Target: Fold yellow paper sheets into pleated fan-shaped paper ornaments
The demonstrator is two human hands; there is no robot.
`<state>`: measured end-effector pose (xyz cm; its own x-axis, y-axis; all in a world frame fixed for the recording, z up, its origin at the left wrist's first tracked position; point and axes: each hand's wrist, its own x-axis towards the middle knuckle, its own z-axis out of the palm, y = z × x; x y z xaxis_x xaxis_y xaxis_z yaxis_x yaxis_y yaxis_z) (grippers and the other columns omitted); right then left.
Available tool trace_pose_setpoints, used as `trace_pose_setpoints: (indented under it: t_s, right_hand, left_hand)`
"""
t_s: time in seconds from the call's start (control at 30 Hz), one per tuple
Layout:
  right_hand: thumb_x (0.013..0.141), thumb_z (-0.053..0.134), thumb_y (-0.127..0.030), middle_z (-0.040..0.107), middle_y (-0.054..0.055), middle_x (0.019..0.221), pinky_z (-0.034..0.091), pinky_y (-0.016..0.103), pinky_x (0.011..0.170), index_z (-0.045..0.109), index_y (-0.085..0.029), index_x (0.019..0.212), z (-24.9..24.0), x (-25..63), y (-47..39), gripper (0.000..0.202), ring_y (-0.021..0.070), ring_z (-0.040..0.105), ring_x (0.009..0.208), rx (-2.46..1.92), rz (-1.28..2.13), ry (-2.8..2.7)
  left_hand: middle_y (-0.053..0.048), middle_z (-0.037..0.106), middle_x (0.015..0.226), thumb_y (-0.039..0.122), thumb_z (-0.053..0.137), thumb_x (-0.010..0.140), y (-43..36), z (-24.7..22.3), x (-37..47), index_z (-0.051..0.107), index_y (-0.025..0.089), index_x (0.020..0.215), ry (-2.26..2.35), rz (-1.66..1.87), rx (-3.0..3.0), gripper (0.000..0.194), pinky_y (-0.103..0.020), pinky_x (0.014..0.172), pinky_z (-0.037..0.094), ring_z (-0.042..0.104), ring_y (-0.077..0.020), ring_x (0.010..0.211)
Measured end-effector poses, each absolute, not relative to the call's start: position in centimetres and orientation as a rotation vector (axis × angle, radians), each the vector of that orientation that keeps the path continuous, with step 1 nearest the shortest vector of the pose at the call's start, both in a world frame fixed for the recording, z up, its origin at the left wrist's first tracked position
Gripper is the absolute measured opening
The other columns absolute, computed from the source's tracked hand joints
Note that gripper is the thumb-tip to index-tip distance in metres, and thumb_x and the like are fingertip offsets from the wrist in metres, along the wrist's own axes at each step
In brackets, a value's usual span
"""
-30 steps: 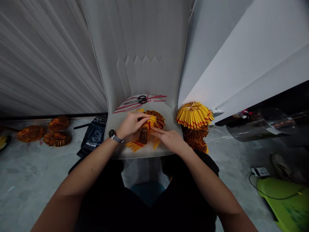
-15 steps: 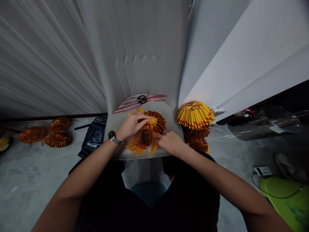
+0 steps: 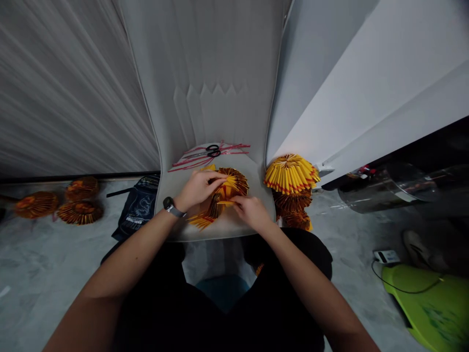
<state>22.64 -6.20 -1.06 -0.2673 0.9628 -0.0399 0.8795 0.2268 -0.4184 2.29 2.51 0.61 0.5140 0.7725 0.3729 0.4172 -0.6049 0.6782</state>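
A pleated paper rosette, yellow and gold with dark folds, lies on the seat of a grey chair. My left hand, with a watch on its wrist, is closed at the rosette's centre, pinching its yellow folds between thumb and fingers. My right hand pinches the tip of one yellow pleat on the near right side. More spread pleats fan out toward the seat's front left. Behind the rosette lie black-handled scissors among pink plastic strips.
Finished-looking pleated rosettes are stacked right of the chair. Several more rosettes sit on the floor at left, near a dark printed bag. A clear container, a white power socket and a green plastic object are at right.
My right hand has drawn back slightly and now holds a pleat that has swung up from pointing toward me to lying sideways. My left hand keeps its pinch. The view shifted a little.
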Motion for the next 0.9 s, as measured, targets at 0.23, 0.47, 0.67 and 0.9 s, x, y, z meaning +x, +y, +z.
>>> trace_pose_setpoints:
  t_s: [0.23,0.47,0.67,0.9]
  right_hand:
    - [0.103,0.045,-0.050,0.079,0.009,0.093,0.048,0.032,0.071,0.074,-0.032,0.115,0.3,20.8,-5.6,0.037,0.0242,0.074,0.079,-2.097,0.227,-2.100]
    - [0.101,0.037,-0.063,0.079,0.008,0.090,0.044,0.028,0.070,0.078,-0.031,0.107,-0.2,20.7,-5.0,0.052,0.0226,0.073,0.080,-2.065,0.249,-1.908]
    - [0.100,0.045,-0.060,0.080,0.003,0.095,0.041,0.025,0.069,0.078,-0.033,0.105,-0.4,21.3,-4.4,0.043,0.0198,0.073,0.084,-1.968,0.342,-1.841]
    - [0.100,0.046,-0.061,0.080,0.004,0.095,0.040,0.027,0.070,0.078,-0.034,0.104,-0.2,20.7,-4.2,0.042,0.0219,0.073,0.085,-2.028,0.305,-1.845]
  left_hand:
    - [-0.005,0.080,0.102,0.035,0.061,0.096,2.6,0.7,2.5,0.079,0.022,0.104,0.989,0.922,2.262,0.023,-0.031,0.085,0.059,0.076,-0.0207,0.088]
    - [-0.006,0.079,0.106,0.031,0.055,0.098,2.6,0.6,2.3,0.077,0.021,0.110,0.938,0.898,2.316,0.026,-0.032,0.089,0.057,0.074,-0.0207,0.095]
    - [-0.008,0.078,0.101,0.028,0.056,0.098,2.3,1.2,1.9,0.073,0.020,0.119,0.898,0.850,2.390,0.029,-0.029,0.075,0.056,0.072,-0.0178,0.081]
    - [-0.006,0.079,0.107,0.037,0.065,0.095,2.6,0.3,2.1,0.076,0.022,0.110,0.900,0.944,2.309,0.024,-0.030,0.086,0.057,0.074,-0.0203,0.095]
